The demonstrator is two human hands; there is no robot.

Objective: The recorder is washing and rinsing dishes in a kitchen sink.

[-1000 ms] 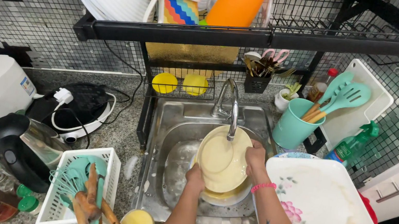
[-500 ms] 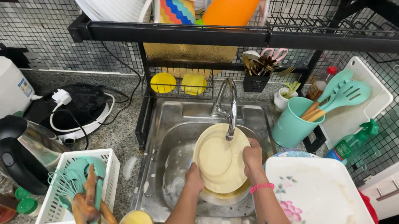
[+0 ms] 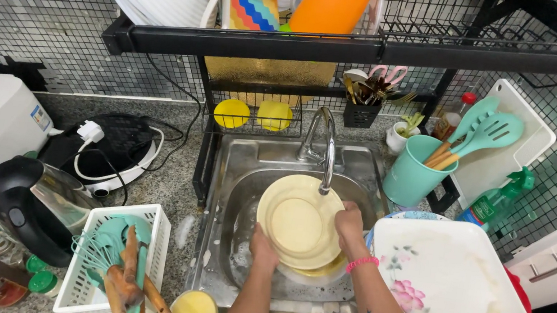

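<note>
Both hands on a pale yellow round plate (image 3: 300,221) under the curved chrome faucet (image 3: 323,148), over the steel sink (image 3: 233,172).

Left hand (image 3: 262,249) grips the plate's lower-left rim, fingers curled onto it; right hand (image 3: 349,224) clamps the right rim, pink wristband showing. Plate is tilted up, right below the faucet spout. Just right of the faucet sits a big white square floral platter (image 3: 448,289), behind that a teal cup of teal utensils (image 3: 413,172). Left of the faucet, a white plastic basket (image 3: 86,282).

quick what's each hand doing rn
Left hand: gripping the lower left rim of the round pale yellow plate.
Right hand: gripping the same plate's right rim.
</note>
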